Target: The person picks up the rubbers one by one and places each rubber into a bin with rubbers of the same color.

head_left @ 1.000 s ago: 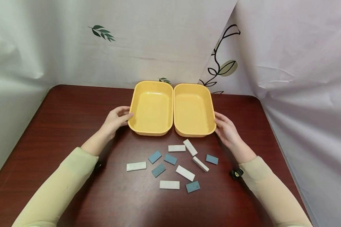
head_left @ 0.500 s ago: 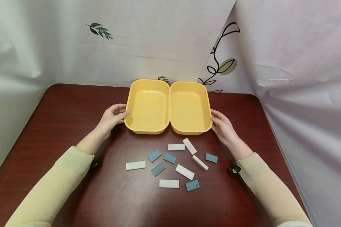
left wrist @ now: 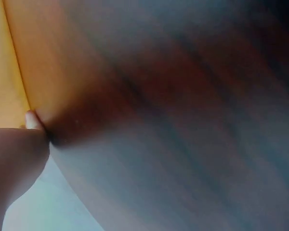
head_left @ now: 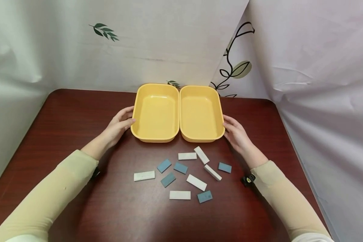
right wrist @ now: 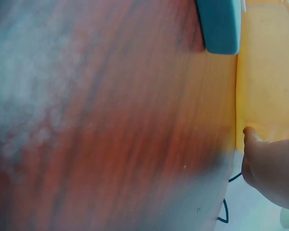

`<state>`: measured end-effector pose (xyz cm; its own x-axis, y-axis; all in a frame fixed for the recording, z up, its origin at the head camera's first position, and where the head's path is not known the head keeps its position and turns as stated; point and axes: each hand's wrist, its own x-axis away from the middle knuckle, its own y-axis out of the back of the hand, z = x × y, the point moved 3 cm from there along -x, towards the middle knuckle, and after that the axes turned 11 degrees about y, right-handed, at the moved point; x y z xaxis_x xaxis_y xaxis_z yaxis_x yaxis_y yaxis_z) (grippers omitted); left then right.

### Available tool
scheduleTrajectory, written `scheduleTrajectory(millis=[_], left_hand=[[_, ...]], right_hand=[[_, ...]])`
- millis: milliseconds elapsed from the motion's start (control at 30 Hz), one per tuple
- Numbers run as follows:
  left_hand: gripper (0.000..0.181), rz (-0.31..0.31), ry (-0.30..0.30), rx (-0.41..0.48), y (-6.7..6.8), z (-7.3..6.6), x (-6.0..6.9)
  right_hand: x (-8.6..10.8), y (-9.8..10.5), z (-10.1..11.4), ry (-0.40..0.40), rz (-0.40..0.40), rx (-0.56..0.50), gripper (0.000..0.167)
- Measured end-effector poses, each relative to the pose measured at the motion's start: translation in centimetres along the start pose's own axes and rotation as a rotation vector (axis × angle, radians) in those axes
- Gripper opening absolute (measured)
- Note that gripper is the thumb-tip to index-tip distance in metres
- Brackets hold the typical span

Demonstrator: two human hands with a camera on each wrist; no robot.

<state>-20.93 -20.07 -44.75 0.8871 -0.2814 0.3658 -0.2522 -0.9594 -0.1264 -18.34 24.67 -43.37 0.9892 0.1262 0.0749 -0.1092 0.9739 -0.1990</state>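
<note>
Two yellow trays stand side by side at the back of the table, nothing inside them. My left hand holds the outer side of the left tray, thumb on its rim, fingers along the outer wall. At the opposite end, my right hand holds the outer side of the right tray; its finger ends are partly hidden. In the right wrist view a thumb lies against the yellow wall. In front of the trays lie several white blocks and several shorter blue-grey blocks, spread loosely.
The dark red wooden table has its back edge against a pale curtain printed with leaves. More curtain hangs along the right side. A black wrist device sits at the right cuff.
Both trays have slid slightly to the left, with both hands moving along on them. The blocks lie as before; the head view has shifted a little.
</note>
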Motion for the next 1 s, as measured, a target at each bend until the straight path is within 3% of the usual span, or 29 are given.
scheduleTrajectory(millis=[233, 433, 767, 1000], left_hand=[[0.056, 0.063, -0.061, 0.109, 0.3, 0.6, 0.0], [0.058, 0.12, -0.068, 0.131, 0.5, 0.9, -0.1], [0.063, 0.133, -0.075, 0.12, 0.4, 1.1, -0.3], [0.061, 0.117, -0.072, 0.128, 0.4, 0.9, 0.1]], right_hand=[[-0.1, -0.2, 0.0, -0.014, 0.003, 0.009, 0.054], [0.0, -0.1, 0.2, -0.029, 0.006, 0.013, 0.055], [1.2, 0.8, 0.9, -0.061, 0.027, 0.082, 0.059], [2.8, 1.4, 1.6, -0.051, 0.033, 0.118, 0.053]])
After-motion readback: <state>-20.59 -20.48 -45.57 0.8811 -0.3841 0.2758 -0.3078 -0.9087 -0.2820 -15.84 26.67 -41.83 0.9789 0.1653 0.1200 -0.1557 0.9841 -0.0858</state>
